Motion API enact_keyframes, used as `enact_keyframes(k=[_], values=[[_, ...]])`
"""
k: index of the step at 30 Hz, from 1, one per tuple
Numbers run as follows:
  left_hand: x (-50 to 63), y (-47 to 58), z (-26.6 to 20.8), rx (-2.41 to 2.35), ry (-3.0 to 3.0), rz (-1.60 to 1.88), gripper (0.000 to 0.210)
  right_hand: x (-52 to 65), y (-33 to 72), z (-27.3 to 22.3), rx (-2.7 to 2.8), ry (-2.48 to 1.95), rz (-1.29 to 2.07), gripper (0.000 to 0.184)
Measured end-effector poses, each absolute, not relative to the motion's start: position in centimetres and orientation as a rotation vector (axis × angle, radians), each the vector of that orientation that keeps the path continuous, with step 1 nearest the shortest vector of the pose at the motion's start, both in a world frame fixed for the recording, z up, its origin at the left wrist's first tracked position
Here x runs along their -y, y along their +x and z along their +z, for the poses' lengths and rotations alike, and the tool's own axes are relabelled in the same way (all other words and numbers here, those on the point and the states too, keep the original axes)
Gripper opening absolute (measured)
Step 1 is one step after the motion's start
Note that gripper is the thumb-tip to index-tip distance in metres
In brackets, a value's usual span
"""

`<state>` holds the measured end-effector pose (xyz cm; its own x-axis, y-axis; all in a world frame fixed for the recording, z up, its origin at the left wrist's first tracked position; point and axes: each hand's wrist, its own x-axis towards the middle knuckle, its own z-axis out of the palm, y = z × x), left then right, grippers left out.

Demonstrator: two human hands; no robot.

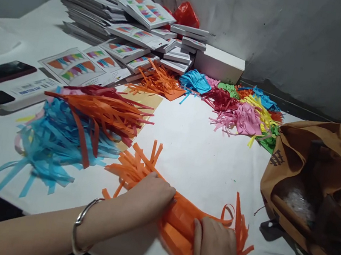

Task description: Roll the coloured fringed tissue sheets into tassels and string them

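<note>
An orange tissue-paper tassel sheet (182,222), with cut fringe strips at both ends, lies at the table's front edge between my hands. My left hand (150,193), a silver bangle on its wrist, is closed over the sheet's left part near the fringe. On the right part, my right hand (217,251) grips the paper with its thumb along the fold; its other fingertips are partly hidden. To the left of my hands lie blue fringed tissue paper (54,143) and, over it, orange and dark red fringes (108,111).
Stacked printed packets (92,9) and a white box (219,64) stand along the wall. Several coloured tassels (245,117) lie across the back. A brown bag (296,147) stands open at the right. At left are a phone (1,72) and a white device (22,93) with a cable.
</note>
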<state>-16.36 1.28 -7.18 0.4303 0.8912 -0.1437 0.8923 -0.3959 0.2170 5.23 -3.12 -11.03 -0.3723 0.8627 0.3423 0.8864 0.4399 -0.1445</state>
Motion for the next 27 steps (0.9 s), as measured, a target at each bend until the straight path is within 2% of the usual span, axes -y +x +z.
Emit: enact_keyframes(k=[3, 7, 11, 16, 19, 22, 24, 27], values=[[-1.8, -16.2, -8.1, -1.567, 2.464, 0.033, 0.03, 2.5, 5.5, -10.9, 2.333, -1.511, -0.193, 0.032], [-2.1, -16.0, -8.8, -1.584, 2.463, 0.044, 0.032, 3.1, 5.3, -10.0, 2.262, -1.465, -0.369, 0.016], [-2.2, -15.4, -7.9, -1.553, 2.457, -0.055, 0.029, 4.4, 4.0, -10.0, 2.332, -1.175, -0.19, 0.027], [-2.6, -17.0, -5.4, -1.543, 2.431, -0.168, 0.019, 4.8, 2.7, -11.9, 2.295, -1.185, -0.178, 0.036], [-3.2, -20.5, -3.9, -1.602, 2.418, -0.16, 0.021, 4.8, 2.8, -12.2, 2.259, -1.164, -0.191, 0.036], [-3.5, -23.8, -2.6, -1.745, 2.424, -0.06, 0.025, 4.8, 3.2, -11.6, 2.334, -1.15, -0.129, 0.029], [-3.2, -24.3, -1.8, -1.809, 2.515, 0.133, 0.03, 4.7, 3.4, -11.2, 2.336, -1.165, -0.087, 0.028], [-1.8, -22.2, -1.5, -1.45, 2.691, 0.43, 0.033, 4.6, 3.6, -10.9, 2.298, -1.168, -0.041, 0.026]])
